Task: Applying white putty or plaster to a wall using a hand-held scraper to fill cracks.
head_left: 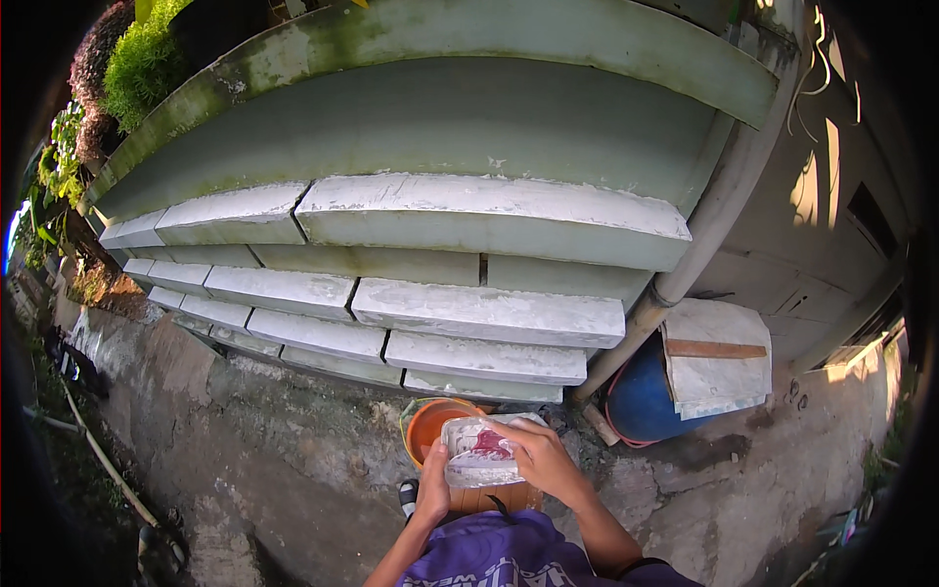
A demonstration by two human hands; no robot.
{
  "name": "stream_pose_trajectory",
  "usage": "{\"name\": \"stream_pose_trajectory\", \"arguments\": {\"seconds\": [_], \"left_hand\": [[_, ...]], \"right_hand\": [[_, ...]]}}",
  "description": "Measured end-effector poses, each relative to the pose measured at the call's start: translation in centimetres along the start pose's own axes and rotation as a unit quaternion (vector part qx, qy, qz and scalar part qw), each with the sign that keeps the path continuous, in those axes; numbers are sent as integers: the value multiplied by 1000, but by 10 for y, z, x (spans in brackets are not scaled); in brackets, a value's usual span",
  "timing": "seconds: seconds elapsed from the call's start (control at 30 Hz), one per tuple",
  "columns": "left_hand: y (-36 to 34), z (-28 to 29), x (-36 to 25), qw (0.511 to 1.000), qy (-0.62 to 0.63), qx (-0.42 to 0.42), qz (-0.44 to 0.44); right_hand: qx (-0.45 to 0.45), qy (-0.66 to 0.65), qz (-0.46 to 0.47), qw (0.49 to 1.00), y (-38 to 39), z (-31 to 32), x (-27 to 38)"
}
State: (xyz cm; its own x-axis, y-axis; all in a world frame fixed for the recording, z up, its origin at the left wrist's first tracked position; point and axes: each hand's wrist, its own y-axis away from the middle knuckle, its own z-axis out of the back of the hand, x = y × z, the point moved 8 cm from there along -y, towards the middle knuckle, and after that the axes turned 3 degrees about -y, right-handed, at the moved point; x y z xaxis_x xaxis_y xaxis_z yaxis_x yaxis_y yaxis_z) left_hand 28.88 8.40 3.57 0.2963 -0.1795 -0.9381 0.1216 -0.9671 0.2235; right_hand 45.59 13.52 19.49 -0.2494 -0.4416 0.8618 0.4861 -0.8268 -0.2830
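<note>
In front of my body I hold a clear plastic container [479, 474], smeared inside with white paint-like stuff. A small pinkish-red thing [491, 444] lies within it; its kind I cannot make out. My left hand [433, 481] is closed on the container's left side, thumb along the rim. Over the right side reaches my right hand [544, 462], its index finger stretched toward the far rim and the other fingers curled; what they grip is hidden. Just beyond the container stands an orange bucket [426, 427], partly covered by it.
Ahead rises a pale green wall [411, 117] with stepped ledges [489, 311] coated white on top. A pipe [699, 256] runs down at its right. Beside that stands a blue barrel [636, 403] topped by a pale sheet [719, 338] and wooden strip [719, 349]. Rough concrete [293, 470] lies around.
</note>
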Motion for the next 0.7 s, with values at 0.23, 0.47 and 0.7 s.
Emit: {"name": "stream_pose_trajectory", "arguments": {"seconds": [0.23,0.47,0.7], "left_hand": [[-6,-12,-1,999,-11,11,37],[-26,-30,-36,997,17,64,49],[-40,-17,-37,996,15,78,29]], "right_hand": [[-50,68,5,996,5,4,-5],[-104,163,43,980,-17,16,6],[-100,180,11,978,-28,4,4]]}}
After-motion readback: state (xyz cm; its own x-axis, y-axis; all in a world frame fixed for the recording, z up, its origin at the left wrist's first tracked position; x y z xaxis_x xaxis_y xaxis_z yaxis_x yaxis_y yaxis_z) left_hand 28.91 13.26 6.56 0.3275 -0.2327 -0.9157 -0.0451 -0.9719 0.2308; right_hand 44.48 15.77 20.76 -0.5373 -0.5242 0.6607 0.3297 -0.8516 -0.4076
